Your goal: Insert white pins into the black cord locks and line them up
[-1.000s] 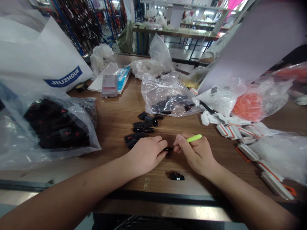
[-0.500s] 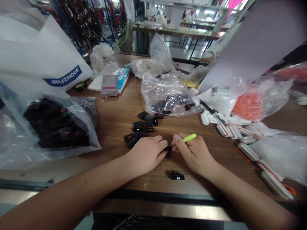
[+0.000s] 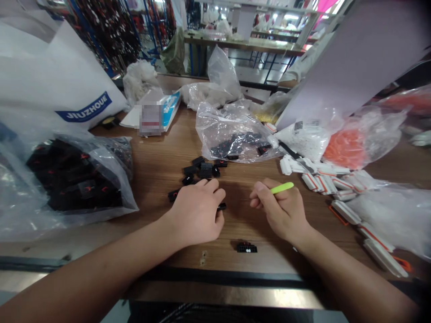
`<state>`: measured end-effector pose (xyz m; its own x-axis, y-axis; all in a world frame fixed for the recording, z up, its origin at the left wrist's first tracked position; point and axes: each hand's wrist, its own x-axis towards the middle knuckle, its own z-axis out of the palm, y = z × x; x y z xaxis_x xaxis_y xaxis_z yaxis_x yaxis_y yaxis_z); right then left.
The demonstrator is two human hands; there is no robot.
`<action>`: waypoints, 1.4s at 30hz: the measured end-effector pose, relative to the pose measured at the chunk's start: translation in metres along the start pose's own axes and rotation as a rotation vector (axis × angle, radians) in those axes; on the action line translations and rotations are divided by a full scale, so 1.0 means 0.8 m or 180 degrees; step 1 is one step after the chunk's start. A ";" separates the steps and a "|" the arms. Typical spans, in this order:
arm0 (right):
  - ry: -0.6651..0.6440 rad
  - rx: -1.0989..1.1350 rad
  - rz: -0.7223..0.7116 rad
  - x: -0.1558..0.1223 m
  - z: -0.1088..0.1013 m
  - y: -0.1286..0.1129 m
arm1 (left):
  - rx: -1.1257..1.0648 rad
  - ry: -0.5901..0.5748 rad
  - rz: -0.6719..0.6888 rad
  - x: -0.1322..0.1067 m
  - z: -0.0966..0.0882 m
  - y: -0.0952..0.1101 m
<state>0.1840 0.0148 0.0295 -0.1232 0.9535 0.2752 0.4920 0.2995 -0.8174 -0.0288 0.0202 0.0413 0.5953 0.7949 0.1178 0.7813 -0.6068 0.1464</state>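
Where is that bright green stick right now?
In the head view, the lime-green stick pokes out of the person's right hand, over the wooden table, to the right of the left hand.

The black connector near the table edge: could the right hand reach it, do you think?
Probably yes: the connector sits on open wood near the right hand, nothing between them, though the hand holds a green stick.

Workshop, apparently a factory assembly floor. Wooden table (image 3: 158,152) carries clear bags of black plastic connectors (image 3: 235,146), with loose white plastic parts (image 3: 316,181) alongside. Beyond the table: blue steel racks (image 3: 101,31) hung with stock, and a second table (image 3: 242,48).
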 end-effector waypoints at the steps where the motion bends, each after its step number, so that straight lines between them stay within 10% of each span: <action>1: 0.0002 -0.0002 -0.0015 0.000 0.000 -0.001 | -0.0085 0.0057 0.0089 -0.001 -0.002 0.001; 10: 0.0243 0.0015 -0.0029 0.002 -0.003 0.000 | -0.0829 -0.0445 0.1274 -0.014 0.025 0.027; 18: 0.0276 0.0027 -0.0079 0.001 -0.007 -0.006 | -0.0618 -0.0344 0.0281 -0.005 0.031 0.015; 42: -0.0585 -0.0299 -0.0248 -0.004 0.007 -0.008 | -0.0683 -0.0296 0.0177 -0.004 0.026 0.011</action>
<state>0.1762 0.0104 0.0309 -0.3148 0.9205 0.2317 0.5521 0.3761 -0.7442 -0.0194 0.0125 0.0215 0.6588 0.7511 0.0421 0.6948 -0.6290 0.3488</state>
